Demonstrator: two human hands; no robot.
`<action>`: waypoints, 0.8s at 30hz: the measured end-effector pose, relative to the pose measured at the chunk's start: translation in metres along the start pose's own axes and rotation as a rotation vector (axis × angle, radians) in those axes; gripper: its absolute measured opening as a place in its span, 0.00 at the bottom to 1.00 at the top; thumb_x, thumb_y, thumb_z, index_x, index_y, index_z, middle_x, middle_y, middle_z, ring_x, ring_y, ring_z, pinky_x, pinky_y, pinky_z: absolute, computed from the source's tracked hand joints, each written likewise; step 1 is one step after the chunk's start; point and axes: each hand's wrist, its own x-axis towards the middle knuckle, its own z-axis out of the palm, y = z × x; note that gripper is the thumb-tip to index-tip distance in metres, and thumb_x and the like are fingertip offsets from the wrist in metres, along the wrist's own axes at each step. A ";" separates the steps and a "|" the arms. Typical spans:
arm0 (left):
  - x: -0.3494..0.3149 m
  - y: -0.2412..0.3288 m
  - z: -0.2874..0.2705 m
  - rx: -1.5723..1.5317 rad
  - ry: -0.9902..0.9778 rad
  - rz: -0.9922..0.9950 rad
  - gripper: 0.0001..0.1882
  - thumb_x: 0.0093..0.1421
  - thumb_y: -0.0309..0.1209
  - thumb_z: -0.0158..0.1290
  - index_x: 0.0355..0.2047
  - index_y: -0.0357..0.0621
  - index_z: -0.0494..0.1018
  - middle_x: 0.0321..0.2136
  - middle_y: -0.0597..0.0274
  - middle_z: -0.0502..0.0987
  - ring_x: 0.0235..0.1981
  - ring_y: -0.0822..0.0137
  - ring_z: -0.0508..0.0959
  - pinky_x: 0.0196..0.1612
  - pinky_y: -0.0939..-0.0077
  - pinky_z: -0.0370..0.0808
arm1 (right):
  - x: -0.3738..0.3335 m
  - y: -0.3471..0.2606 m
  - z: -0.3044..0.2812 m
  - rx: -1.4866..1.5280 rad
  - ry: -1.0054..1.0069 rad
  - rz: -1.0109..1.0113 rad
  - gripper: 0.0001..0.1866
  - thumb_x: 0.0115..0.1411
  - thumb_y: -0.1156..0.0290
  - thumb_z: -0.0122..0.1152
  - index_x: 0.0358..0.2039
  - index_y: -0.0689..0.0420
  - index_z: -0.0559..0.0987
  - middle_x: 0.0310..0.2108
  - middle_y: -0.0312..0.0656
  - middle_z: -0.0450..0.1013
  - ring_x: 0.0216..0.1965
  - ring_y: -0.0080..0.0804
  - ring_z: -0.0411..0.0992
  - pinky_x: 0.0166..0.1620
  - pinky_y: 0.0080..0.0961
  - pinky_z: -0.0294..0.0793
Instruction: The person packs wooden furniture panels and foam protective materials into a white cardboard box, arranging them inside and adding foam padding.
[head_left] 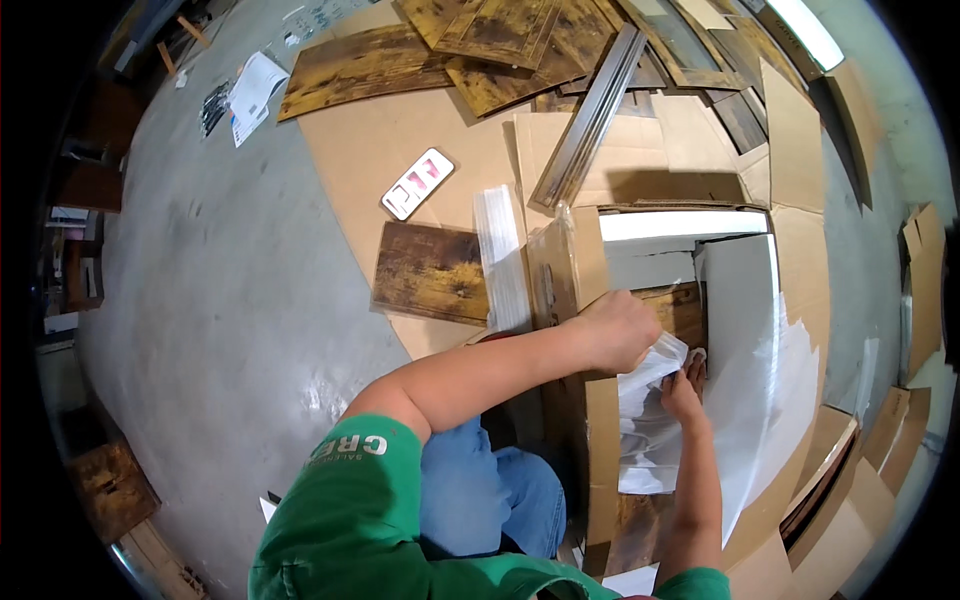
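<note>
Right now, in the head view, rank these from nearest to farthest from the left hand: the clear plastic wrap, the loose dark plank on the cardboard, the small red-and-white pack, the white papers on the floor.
1. Clear plastic wrap: touching the left hand, in the box.
2. Loose dark plank: to its left, on the cardboard.
3. Red-and-white pack: farther up and left.
4. White papers: far upper left, on the floor.

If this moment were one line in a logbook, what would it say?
left hand: grip on clear plastic wrap | right hand: grip on same wrap | wrap: inside open cardboard box | floor: wood-look panel beside box

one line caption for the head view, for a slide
Both hands, left hand and right hand, grip clear plastic wrap inside an open cardboard box on the floor.
</note>
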 end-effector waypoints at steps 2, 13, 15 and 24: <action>0.004 -0.001 0.003 0.003 0.002 0.026 0.11 0.51 0.37 0.54 0.24 0.41 0.74 0.25 0.56 0.76 0.32 0.56 0.77 0.36 0.63 0.73 | 0.002 0.008 0.007 -0.009 0.025 0.018 0.37 0.57 0.63 0.47 0.63 0.65 0.50 0.64 0.65 0.39 0.65 0.62 0.39 0.66 0.46 0.40; 0.000 -0.003 0.007 0.041 0.023 0.028 0.11 0.51 0.39 0.54 0.24 0.43 0.74 0.27 0.59 0.76 0.34 0.58 0.76 0.38 0.65 0.71 | 0.002 -0.003 0.001 0.020 -0.008 0.042 0.38 0.57 0.65 0.47 0.65 0.62 0.45 0.64 0.63 0.41 0.65 0.61 0.39 0.66 0.44 0.38; -0.002 -0.002 0.006 0.042 0.031 0.037 0.12 0.51 0.39 0.53 0.25 0.43 0.74 0.27 0.59 0.76 0.33 0.57 0.77 0.37 0.63 0.72 | 0.000 -0.001 0.003 0.007 -0.008 0.038 0.38 0.57 0.65 0.47 0.64 0.62 0.45 0.64 0.63 0.42 0.65 0.61 0.38 0.66 0.44 0.38; 0.002 -0.006 0.008 -0.027 0.046 -0.017 0.11 0.50 0.39 0.54 0.28 0.45 0.75 0.28 0.56 0.75 0.33 0.53 0.76 0.35 0.60 0.73 | 0.004 0.000 -0.004 -0.014 -0.028 -0.042 0.33 0.58 0.62 0.45 0.61 0.64 0.54 0.64 0.64 0.41 0.66 0.61 0.34 0.66 0.45 0.34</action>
